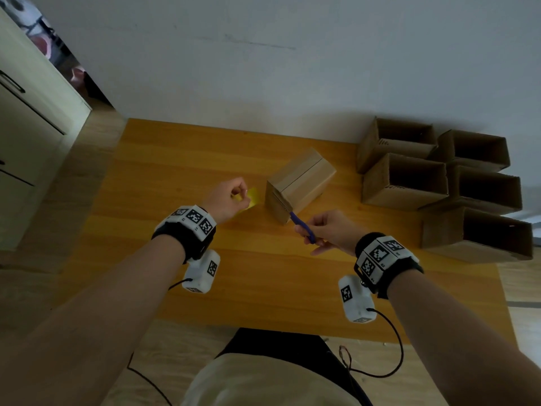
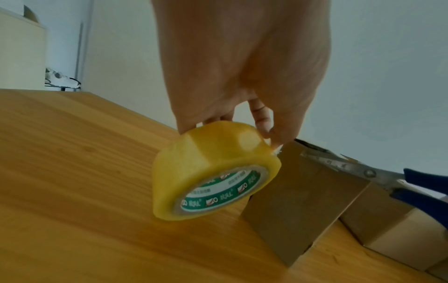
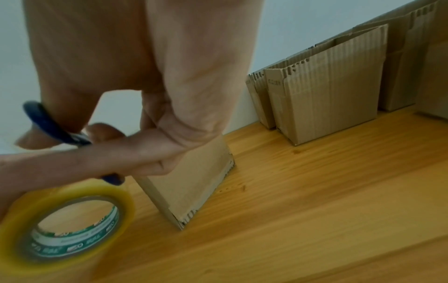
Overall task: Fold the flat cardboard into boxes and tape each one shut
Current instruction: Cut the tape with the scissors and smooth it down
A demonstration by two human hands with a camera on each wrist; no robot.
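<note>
A closed cardboard box (image 1: 300,183) lies on the wooden table (image 1: 205,273), its top flaps meeting in a seam. Just left of it my left hand (image 1: 231,197) grips a yellow tape roll (image 2: 213,168) tilted above the tabletop; the roll (image 3: 65,224) also shows in the right wrist view. My right hand (image 1: 328,230) holds blue-handled scissors (image 1: 301,225) with fingers through the handles. The blades (image 2: 339,162) point at the box's near top corner (image 2: 298,180), close to the tape roll. Whether tape runs from the roll to the box is not visible.
Several open-topped cardboard boxes (image 1: 439,177) stand grouped at the table's back right, against the white wall (image 1: 292,54). A pale cabinet (image 1: 26,118) stands left of the table. Cables (image 1: 389,347) hang from the wrist cameras near the table's front edge.
</note>
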